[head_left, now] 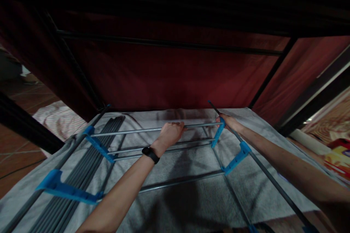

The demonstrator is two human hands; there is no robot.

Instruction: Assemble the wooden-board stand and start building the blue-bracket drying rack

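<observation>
A part-built rack of grey metal tubes lies in front of me, its blue plastic brackets joining the cross rods to long side poles. My left hand [172, 132], with a black band on the wrist, is closed over the far cross rod [136, 131] near its middle. At that rod's right end, my right hand [229, 123] is closed around the far right blue bracket [218, 133], beside the right side pole [265, 171]; some of its fingers are hidden. The near right bracket [237, 158] and near left bracket [65, 188] are apart from both hands.
Several loose grey tubes [79, 171] lie bundled on the left of a pale cloth [186, 167]. Dark red fabric [175, 80] on a black frame rises behind. A striped cloth [60, 120] is at left, and a yellow and red package [339, 158] sits at right.
</observation>
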